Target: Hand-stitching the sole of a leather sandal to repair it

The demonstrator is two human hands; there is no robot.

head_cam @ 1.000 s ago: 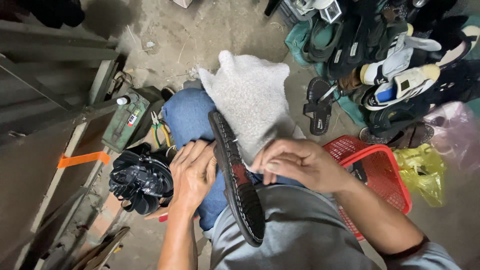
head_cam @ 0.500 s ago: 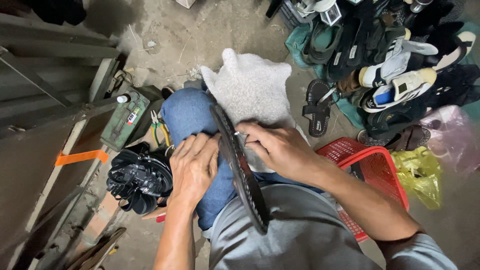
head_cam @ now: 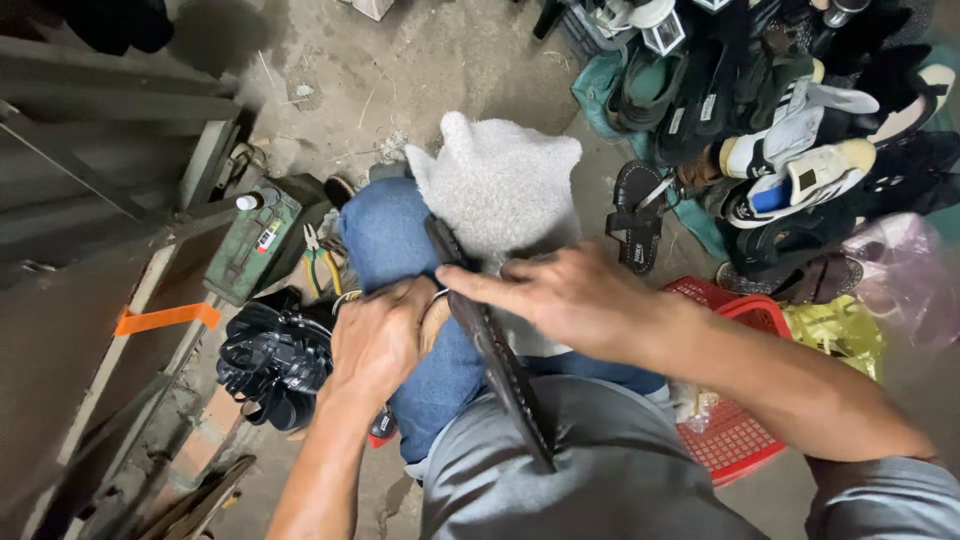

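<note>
Seen from above, over a seated lap in blue jeans and grey cloth. Between the hands, a long, narrow black shoe sole (head_cam: 492,355), turned on edge, dark and ridged along its rim, running from the knee back toward the body, propped against the thigh. Left hand (head_cam: 378,338) curled closed beside the sole on its left, fingers pressed against it; whether anything small sits inside that fist cannot be told. Right hand (head_cam: 565,295) reaching across from the right, fingers stretched mostly flat, fingertips (head_cam: 455,278) touching the sole's upper edge, gripping nothing fully. Just beyond the hands, draped over the knee, a pale grey fuzzy cloth (head_cam: 500,185). Left of the left hand, on the concrete floor (head_cam: 400,70), a heap of black strappy sandals (head_cam: 275,360), pliers with green handles (head_cam: 320,255), and a green metal box (head_cam: 250,245). Right of the right hand, a red plastic basket (head_cam: 735,430) and a yellow plastic bag (head_cam: 835,330). Farther off beyond the right hand, a crowded pile of shoes and sandals (head_cam: 770,130), one lone black sandal (head_cam: 638,215) nearest.
</note>
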